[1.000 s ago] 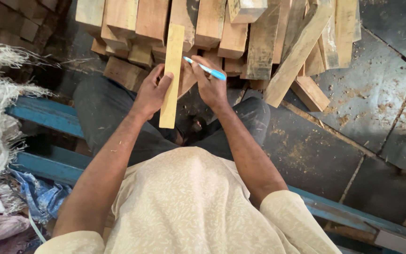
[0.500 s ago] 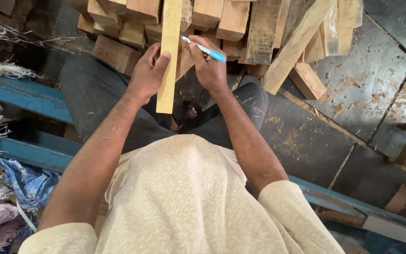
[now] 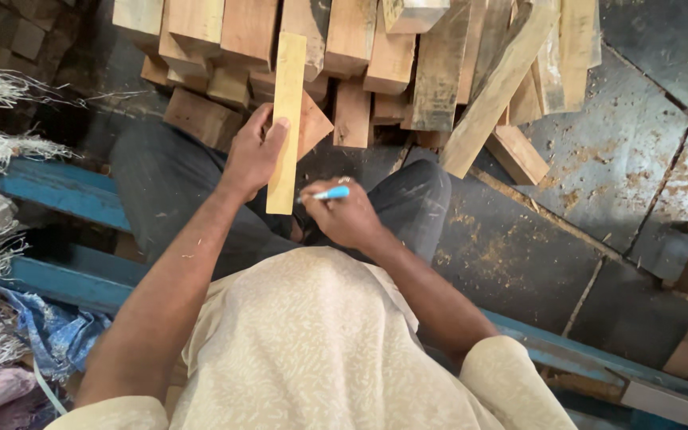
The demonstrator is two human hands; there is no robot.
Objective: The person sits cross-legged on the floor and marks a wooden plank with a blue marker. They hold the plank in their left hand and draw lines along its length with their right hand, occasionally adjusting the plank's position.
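Beyond our knees lies a heap of sawn brown wooden blocks (image 3: 408, 56). Against it leans the long pale yellow wooden strip (image 3: 287, 119), our left hand (image 3: 252, 155) clasped round its middle. Our right hand (image 3: 348, 219), gripping a light blue pen (image 3: 326, 193), has dropped from the strip's upper stretch to its lower end, tip almost touching.

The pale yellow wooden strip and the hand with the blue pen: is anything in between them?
No. In the head view, the blue pen's tip touches the pale yellow wooden strip's lower edge; the right hand holds it.
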